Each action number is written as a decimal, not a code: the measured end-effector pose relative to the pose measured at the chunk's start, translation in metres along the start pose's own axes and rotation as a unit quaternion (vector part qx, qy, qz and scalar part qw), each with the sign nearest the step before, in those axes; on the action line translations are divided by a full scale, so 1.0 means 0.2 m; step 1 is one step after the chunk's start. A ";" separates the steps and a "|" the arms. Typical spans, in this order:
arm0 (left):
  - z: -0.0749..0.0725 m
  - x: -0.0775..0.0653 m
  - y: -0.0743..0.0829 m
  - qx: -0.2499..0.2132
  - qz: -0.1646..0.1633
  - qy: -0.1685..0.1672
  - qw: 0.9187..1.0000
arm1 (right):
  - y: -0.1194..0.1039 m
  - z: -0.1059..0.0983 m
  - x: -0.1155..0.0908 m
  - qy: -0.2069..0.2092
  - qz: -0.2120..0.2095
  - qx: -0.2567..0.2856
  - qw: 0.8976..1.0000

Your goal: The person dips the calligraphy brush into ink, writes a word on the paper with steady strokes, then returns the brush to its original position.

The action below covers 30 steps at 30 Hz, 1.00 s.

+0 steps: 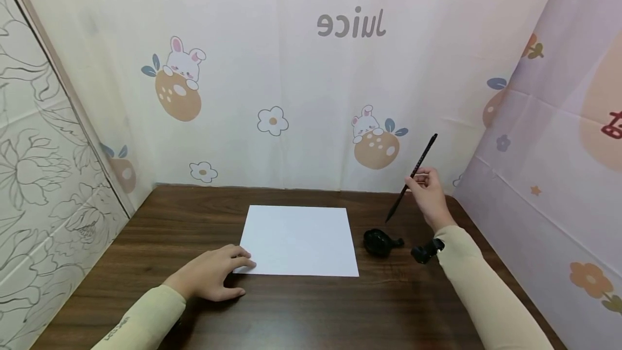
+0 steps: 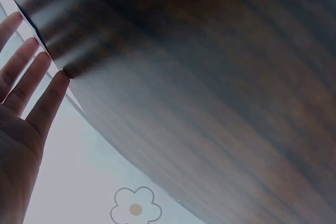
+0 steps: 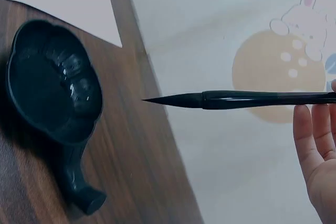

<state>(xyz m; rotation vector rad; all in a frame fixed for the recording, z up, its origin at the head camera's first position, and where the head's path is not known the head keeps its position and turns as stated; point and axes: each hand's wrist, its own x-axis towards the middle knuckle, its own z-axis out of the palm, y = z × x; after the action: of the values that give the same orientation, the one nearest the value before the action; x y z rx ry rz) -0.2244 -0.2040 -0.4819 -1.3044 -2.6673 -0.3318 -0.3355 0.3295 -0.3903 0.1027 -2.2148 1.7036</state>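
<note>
A black writing brush (image 1: 412,177) with a pointed dark tip is pinched in my right hand (image 1: 430,193), held slanting with its tip down. In the right wrist view the brush (image 3: 241,99) stands apart from a dark ink dish (image 3: 55,82), which has a scalloped bowl and a short stub handle. From the head view the ink dish (image 1: 378,242) lies just below the brush tip, right of a white sheet of paper (image 1: 298,242). My left hand (image 1: 211,274) rests at the paper's lower left corner, fingers extended; the left wrist view shows those fingers (image 2: 50,100) straight.
The brown wooden table (image 1: 301,312) bears the paper and dish. Behind it hangs a pale printed curtain (image 1: 301,69), and another curtain (image 1: 549,177) borders the right side. A panel with flower drawings (image 1: 44,177) stands on the left.
</note>
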 end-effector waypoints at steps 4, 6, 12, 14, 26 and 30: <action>0.00 0.00 0.00 -0.001 0.002 0.000 1.000 | -0.07 0.04 -0.01 -0.013 -0.013 0.001 1.000; 0.00 0.00 0.00 0.000 0.001 0.001 1.000 | -0.08 0.06 0.00 -0.020 -0.022 0.000 1.000; 0.01 0.00 -0.01 0.004 0.009 0.011 1.000 | -0.13 0.10 0.03 -0.040 -0.033 -0.002 0.999; 0.00 0.00 0.00 0.005 0.012 0.014 1.000 | -0.18 0.12 0.01 -0.049 -0.035 0.001 0.998; -0.01 0.00 0.01 -0.011 -0.011 -0.011 1.000 | -0.15 0.29 0.04 -0.075 -0.063 0.006 0.995; -0.01 0.00 0.00 -0.010 -0.013 -0.017 1.000 | -0.15 0.36 0.04 -0.080 -0.072 0.013 0.994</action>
<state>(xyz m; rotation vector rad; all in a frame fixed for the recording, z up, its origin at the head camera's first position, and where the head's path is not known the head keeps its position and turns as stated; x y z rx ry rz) -0.2244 -0.2039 -0.4799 -1.2930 -2.7186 -0.3430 -0.3508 0.2537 -0.3757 0.4081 -2.2371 1.6973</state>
